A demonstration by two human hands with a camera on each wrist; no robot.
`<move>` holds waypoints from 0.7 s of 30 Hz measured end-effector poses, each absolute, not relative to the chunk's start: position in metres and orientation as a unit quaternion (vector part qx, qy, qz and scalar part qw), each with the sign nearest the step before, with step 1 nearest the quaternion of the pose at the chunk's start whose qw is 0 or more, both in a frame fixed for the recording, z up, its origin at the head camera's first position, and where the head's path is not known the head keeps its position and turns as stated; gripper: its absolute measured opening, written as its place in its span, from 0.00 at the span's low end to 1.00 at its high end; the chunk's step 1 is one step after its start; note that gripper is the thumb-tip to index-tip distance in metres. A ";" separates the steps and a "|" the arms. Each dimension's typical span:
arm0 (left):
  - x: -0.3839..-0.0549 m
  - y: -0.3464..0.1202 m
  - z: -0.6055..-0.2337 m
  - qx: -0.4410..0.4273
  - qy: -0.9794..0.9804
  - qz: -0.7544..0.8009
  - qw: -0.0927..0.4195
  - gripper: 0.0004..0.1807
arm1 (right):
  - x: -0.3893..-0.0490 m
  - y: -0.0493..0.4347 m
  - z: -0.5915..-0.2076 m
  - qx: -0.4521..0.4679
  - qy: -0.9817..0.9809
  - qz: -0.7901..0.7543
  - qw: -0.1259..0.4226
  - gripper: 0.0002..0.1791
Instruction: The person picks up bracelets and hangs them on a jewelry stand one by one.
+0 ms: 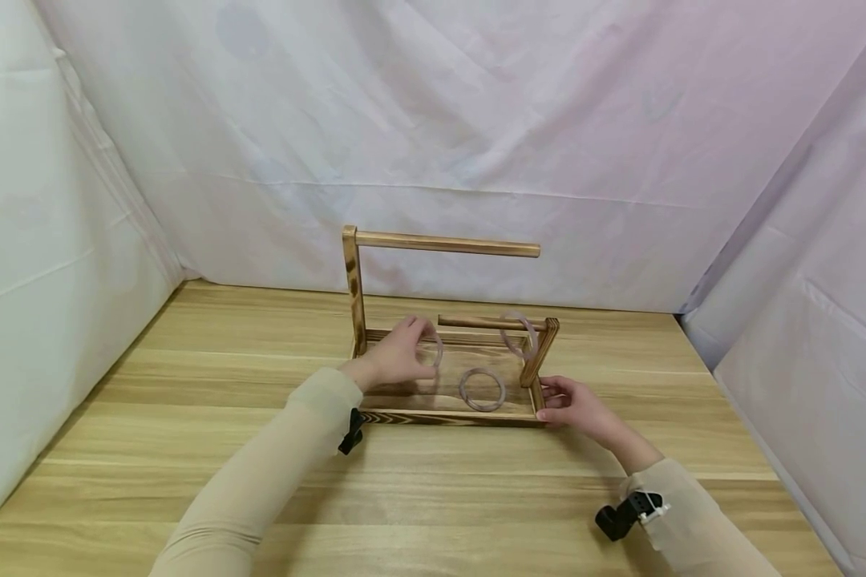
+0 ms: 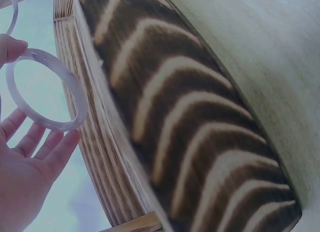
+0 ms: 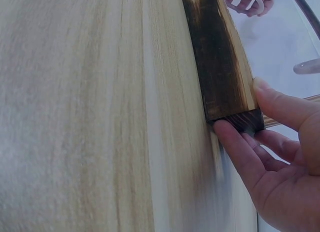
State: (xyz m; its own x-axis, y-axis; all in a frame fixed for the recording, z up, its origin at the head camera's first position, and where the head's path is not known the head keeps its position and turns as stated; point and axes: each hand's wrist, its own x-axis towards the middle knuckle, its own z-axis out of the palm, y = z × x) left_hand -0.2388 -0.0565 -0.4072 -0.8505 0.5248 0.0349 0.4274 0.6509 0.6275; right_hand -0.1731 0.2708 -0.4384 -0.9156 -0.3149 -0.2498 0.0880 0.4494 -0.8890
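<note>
My left hand [image 1: 397,357] pinches a pale translucent bangle [image 2: 76,90] between thumb and fingertips, holding it over the left part of a wooden rack's tray [image 1: 447,418]. A second bangle [image 1: 482,408] lies flat inside the tray, right of that hand. Another bangle [image 1: 534,340] hangs on the rack's lower bar [image 1: 469,321], near its short post [image 1: 540,353]. At the tray's front right corner, my right hand [image 1: 579,410] grips the wood, thumb [image 3: 272,99] on the top edge and fingers against the end.
The rack's tall post [image 1: 354,288] rises at the left and carries a bare upper bar [image 1: 447,243] pointing right. Both bars have one free end. White cloth [image 1: 433,120] hangs behind the wood-grain table [image 1: 433,497] and along its sides.
</note>
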 end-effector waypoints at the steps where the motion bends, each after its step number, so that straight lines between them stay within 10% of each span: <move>1: -0.239 -0.057 -0.407 0.262 0.905 0.327 0.074 0.33 | -0.173 0.271 -0.438 -0.069 0.830 -0.519 0.194 0.40; 21: -0.238 -0.062 -0.399 0.221 0.890 0.393 0.064 0.35 | -0.174 0.271 -0.440 -0.075 0.830 -0.520 0.189 0.39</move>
State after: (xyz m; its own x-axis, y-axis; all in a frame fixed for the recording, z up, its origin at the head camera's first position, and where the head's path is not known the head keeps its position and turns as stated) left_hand -0.2381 -0.0623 -0.3994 -0.8941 0.4440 0.0596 0.3429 0.5927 0.7288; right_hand -0.1737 0.2706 -0.4400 -0.9170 -0.3213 -0.2365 0.0726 0.4486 -0.8908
